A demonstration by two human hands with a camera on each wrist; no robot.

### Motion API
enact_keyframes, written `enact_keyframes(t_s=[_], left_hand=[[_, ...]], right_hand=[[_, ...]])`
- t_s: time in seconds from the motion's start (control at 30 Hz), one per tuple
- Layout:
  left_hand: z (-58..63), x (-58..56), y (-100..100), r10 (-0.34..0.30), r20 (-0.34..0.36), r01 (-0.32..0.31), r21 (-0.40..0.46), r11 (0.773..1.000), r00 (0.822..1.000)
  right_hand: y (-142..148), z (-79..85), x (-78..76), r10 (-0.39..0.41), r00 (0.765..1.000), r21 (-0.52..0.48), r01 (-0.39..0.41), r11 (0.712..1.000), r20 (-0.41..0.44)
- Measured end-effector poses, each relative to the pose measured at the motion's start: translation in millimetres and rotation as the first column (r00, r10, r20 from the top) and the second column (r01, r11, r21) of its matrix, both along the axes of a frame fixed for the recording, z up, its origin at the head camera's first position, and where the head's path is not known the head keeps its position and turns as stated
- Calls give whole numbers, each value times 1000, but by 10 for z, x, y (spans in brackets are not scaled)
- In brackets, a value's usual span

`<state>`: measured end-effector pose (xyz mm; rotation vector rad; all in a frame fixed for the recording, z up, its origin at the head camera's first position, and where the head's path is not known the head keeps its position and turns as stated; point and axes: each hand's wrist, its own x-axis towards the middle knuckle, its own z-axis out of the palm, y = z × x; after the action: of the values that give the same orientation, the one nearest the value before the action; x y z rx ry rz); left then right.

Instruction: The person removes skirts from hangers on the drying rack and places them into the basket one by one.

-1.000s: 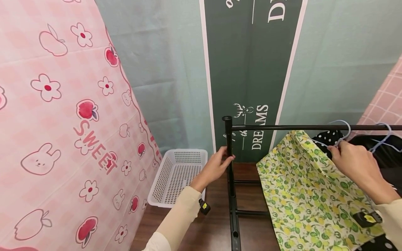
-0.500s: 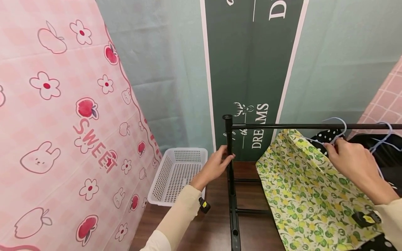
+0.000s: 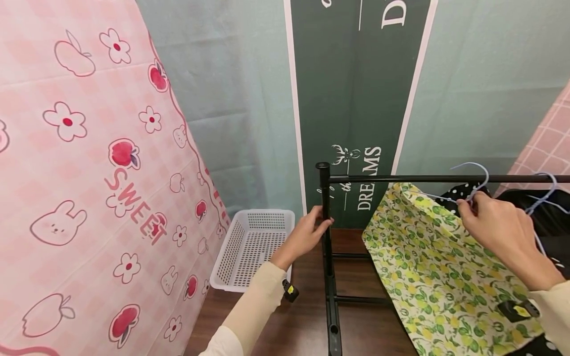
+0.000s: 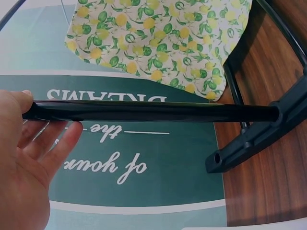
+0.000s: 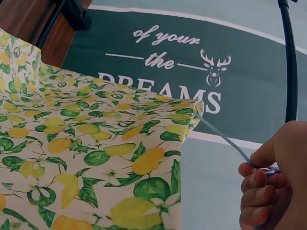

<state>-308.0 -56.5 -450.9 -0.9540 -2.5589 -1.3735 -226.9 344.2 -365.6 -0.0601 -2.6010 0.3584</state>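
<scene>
My right hand [image 3: 503, 222] pinches the neck of a light-blue hanger [image 3: 484, 169], just below the rack's top rail [image 3: 418, 179]. The hanger's hook rises past the rail in the head view, its tip toward the left. A white cloth with lemons and green leaves [image 3: 427, 257] hangs from this hanger; one hanger arm [image 5: 225, 138] runs into its top corner in the right wrist view. On the left, my left hand [image 3: 303, 240] grips the black upright post [image 4: 153, 111] of the clothes rack, thumb on one side and fingers on the other.
A white perforated plastic basket [image 3: 254, 247] stands on the wooden floor [image 3: 294, 321] left of the rack. Farther right, a second blue hanger [image 3: 552, 185] with a black garment [image 3: 516, 198] hangs on the rail. Printed curtains stand behind and at the left.
My right hand has shifted slightly left with the hanger; its hook has moved left and a little higher against the rail. The lemon cloth swung left along with it. My left hand stays on the post.
</scene>
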Motion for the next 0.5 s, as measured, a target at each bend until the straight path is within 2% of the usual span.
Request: enact_keyframes(t_s=[0.5], left_hand=[[-1,20,-5,-8,14,8,-9,1000,1000]], right_hand=[[-100,50,27,16,998,20,-15,1000,-57]])
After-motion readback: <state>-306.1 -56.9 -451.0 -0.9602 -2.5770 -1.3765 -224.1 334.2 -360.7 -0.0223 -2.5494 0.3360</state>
